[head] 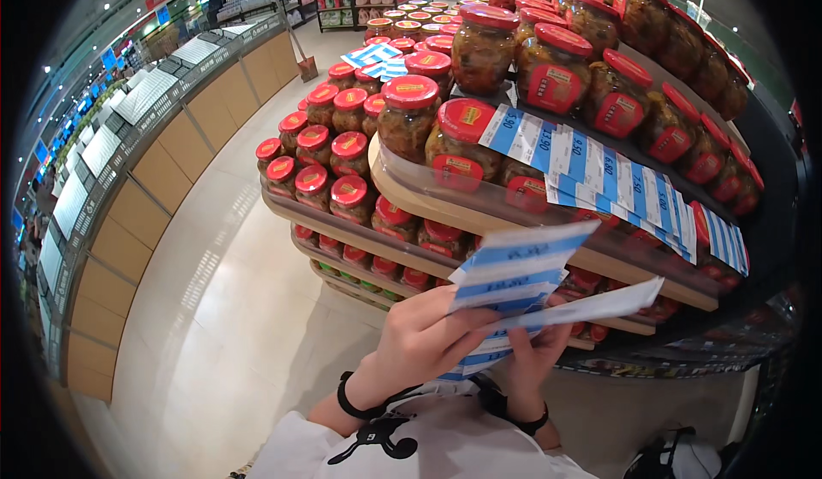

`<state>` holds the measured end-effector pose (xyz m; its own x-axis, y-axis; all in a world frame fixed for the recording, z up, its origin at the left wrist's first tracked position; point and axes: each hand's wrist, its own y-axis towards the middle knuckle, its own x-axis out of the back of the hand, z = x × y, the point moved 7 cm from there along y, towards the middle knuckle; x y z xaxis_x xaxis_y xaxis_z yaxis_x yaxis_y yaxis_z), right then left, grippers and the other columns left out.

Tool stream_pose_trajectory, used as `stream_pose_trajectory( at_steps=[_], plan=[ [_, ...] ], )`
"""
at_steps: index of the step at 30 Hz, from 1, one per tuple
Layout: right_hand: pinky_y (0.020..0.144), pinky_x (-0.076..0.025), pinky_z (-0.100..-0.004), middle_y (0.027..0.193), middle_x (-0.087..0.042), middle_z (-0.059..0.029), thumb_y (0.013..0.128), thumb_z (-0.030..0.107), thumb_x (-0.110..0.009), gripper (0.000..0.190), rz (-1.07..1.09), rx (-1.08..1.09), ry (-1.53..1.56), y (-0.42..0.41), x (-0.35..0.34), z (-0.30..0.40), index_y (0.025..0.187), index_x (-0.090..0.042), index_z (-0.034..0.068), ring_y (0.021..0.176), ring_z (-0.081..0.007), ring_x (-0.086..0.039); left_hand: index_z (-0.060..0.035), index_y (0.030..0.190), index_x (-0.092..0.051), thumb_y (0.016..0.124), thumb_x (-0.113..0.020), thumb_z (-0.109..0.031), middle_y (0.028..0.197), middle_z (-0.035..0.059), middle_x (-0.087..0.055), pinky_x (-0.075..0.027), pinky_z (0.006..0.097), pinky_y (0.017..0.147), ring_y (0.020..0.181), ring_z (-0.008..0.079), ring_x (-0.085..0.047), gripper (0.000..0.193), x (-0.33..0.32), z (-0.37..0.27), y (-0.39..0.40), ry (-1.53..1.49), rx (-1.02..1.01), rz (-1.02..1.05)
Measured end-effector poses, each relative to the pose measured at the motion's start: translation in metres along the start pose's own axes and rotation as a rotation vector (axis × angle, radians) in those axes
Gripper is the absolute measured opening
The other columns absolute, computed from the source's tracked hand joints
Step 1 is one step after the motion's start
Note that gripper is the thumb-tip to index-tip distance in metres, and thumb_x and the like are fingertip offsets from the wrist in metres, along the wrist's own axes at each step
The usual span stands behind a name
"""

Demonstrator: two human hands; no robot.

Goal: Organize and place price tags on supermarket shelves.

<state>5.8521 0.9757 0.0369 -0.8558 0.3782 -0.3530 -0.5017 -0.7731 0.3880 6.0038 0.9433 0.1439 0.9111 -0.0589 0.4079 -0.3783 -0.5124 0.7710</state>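
My left hand [420, 331] grips blue-and-white printed price label sheets [520, 261], which fan upward and are blurred at the top. Close beside it, my right hand [536, 357] has its thumb and fingers on the same bundle. A white strip of paper [597, 304] sticks out to the right above the right hand. Beyond the hands, more price label sheets [610, 177] lie overlapped across red-lidded glass jars [465, 135] of pickled food on a tiered wooden display shelf [437, 212]. Part of the right hand's fingers is hidden behind the papers.
Another stack of label sheets [379, 58] rests on jars farther back. A curved wood-panelled counter [167, 139] runs along the left, past a pale tiled floor [212, 286]. A long-handled dustpan [307, 68] stands by its far end. A white-and-black bag [681, 456] is at lower right.
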Motion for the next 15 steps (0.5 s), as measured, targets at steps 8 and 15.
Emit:
stream_pose_trajectory(
  at_steps=[8, 15],
  plan=[
    [0.077, -0.040, -0.0275, 0.100, -0.045, -0.0083, 0.074, 0.016, -0.058, 0.042, -0.021, 0.173, -0.210, -0.006, 0.010, 0.012, 0.108, -0.038, 0.002, 0.089, -0.0163, -0.047, 0.0013, 0.076, -0.059, 0.058, -0.060, 0.002, 0.084, 0.0100, -0.057, -0.049, 0.0304, 0.060, 0.076, 0.0253, -0.058, 0.018, -0.006, -0.022, 0.003, 0.020, -0.254, 0.153],
    [0.075, -0.041, -0.0287, 0.094, -0.047, -0.0103, 0.078, 0.022, -0.055, 0.028, 0.042, 0.240, -0.164, -0.007, 0.004, 0.008, 0.095, -0.045, 0.002, 0.086, -0.0190, -0.048, -0.0038, 0.083, -0.061, 0.056, -0.061, 0.002, 0.085, 0.0120, -0.059, -0.048, 0.0319, 0.065, 0.075, 0.0260, -0.058, 0.028, -0.004, -0.001, -0.006, -0.015, -0.061, 0.116]
  ],
)
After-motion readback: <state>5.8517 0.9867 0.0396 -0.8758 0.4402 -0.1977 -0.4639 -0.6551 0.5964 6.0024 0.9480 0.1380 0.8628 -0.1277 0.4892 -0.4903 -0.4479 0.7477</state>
